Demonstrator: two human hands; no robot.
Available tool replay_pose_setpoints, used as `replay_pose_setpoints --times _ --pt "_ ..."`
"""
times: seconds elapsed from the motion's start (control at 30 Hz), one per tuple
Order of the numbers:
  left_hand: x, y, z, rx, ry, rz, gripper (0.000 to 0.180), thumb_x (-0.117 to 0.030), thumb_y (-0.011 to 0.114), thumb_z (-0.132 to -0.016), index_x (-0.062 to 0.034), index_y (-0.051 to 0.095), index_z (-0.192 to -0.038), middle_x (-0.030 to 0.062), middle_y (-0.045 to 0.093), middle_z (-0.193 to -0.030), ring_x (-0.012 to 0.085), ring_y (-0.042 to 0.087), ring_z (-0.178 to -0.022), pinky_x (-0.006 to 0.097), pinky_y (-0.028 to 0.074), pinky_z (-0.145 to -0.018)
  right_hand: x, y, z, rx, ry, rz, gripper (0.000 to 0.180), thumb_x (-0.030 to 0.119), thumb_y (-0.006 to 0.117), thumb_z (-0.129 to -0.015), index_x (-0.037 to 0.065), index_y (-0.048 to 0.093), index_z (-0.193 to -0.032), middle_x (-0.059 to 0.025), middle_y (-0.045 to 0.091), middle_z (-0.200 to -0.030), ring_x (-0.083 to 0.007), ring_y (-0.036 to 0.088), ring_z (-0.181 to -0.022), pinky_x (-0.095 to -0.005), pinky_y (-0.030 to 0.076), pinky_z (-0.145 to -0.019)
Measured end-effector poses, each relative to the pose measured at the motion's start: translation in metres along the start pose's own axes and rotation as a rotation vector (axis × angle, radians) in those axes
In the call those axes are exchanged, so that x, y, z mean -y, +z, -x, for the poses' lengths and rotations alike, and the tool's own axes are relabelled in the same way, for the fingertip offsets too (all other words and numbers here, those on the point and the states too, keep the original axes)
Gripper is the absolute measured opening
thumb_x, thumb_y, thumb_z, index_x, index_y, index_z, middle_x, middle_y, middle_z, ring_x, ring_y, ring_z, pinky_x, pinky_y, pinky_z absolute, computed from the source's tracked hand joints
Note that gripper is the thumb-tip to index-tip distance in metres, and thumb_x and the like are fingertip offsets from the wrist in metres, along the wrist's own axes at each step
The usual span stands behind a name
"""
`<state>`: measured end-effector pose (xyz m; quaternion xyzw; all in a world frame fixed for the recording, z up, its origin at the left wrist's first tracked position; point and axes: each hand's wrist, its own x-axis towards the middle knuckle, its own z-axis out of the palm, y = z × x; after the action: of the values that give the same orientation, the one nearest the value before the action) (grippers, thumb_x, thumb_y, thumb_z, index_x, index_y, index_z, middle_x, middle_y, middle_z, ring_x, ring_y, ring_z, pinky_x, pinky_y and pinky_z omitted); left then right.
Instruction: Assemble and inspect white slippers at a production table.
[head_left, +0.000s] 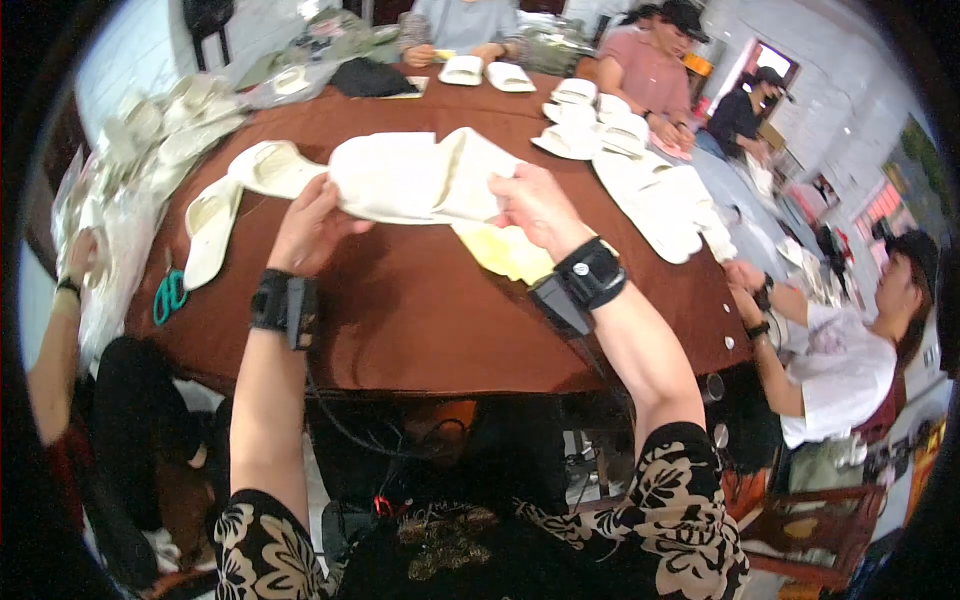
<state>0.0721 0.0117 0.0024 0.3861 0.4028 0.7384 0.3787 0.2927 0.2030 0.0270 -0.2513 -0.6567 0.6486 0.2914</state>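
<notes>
A white slipper [385, 178] spans the space between the two hands, over the table. The left hand [315, 218] grips its left end, thumb on the near edge; the right hand [530, 203] pinches its right end, where the white material stands up in a fold. Just below the right hand, a yellow sheet [503, 255] lies partly beneath the slipper.

Close beyond the left hand is a loose slipper [272, 170], its tip close to the held one; a second slipper [210, 232] and teal scissors [170, 296] sit farther left, near the table's rim. Between the forearms, plain brown cloth [430, 325] runs to the near curved edge, the widest open room here. Right of the right hand, past a strip of cloth, piled slippers [650, 200] line the right edge. Well left, a plastic bag [128, 215] hugs the rim.
</notes>
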Motion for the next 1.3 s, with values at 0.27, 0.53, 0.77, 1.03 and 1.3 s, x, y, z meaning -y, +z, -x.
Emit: replay_pose_setpoints --times 0.27,0.53,0.77,1.03,1.3 --pt "0.0 0.011 -0.001 0.135 -0.079 -0.039 0.04 -0.029 0.042 -0.098 0.0005 0.042 -0.125 0.0152 0.06 -0.109 0.0217 0.064 -0.086 0.032 0.056 -0.069 0.001 -0.025 0.029 0.032 0.043 -0.304 0.012 0.013 0.06 -0.087 0.002 0.055 -0.09 -0.002 0.053 -0.072 -0.0063 0.043 -0.048 -0.0207 0.027 -0.036" --pt "0.002 -0.008 0.001 -0.01 -0.127 -0.019 0.036 -0.029 0.048 -0.095 -0.0039 0.048 -0.121 0.018 0.063 -0.106 0.0249 0.064 -0.084 0.037 0.053 -0.072 0.011 -0.135 -0.002 -0.102 -0.307 -0.521 0.019 0.015 0.055 -0.09 0.004 0.055 -0.105 -0.0076 0.062 -0.101 -0.0171 0.061 -0.09 -0.0279 0.051 -0.073" --pt "0.003 -0.008 0.003 -0.028 -0.179 -0.006 0.028 -0.026 0.048 -0.095 -0.0049 0.051 -0.114 0.0139 0.065 -0.097 0.0236 0.065 -0.08 0.035 0.053 -0.07 0.002 -0.245 -0.038 -0.308 -0.275 -0.658 0.012 0.008 0.047 -0.093 -0.001 0.053 -0.095 -0.0129 0.058 -0.094 -0.0248 0.056 -0.089 -0.0444 0.045 -0.094" --pt "0.0 -0.002 0.006 -0.075 -0.186 -0.078 0.027 -0.026 0.051 -0.094 -0.0049 0.052 -0.111 0.0115 0.065 -0.092 0.0215 0.064 -0.078 0.033 0.052 -0.069 -0.037 -0.234 -0.032 -0.465 -0.248 -0.574 0.034 0.001 0.056 -0.082 -0.007 0.043 -0.113 -0.0168 0.053 -0.103 -0.0287 0.054 -0.099 -0.0411 0.046 -0.09" --pt "-0.005 0.002 0.002 -0.218 -0.173 -0.25 0.026 -0.022 0.052 -0.093 -0.0036 0.053 -0.111 0.0108 0.064 -0.091 0.0185 0.062 -0.076 0.031 0.051 -0.067 0.014 -0.111 0.024 -0.36 -0.231 -0.367 0.043 0.005 0.053 -0.087 -0.004 0.038 -0.126 -0.0154 0.052 -0.115 -0.022 0.056 -0.096 -0.037 0.048 -0.078"
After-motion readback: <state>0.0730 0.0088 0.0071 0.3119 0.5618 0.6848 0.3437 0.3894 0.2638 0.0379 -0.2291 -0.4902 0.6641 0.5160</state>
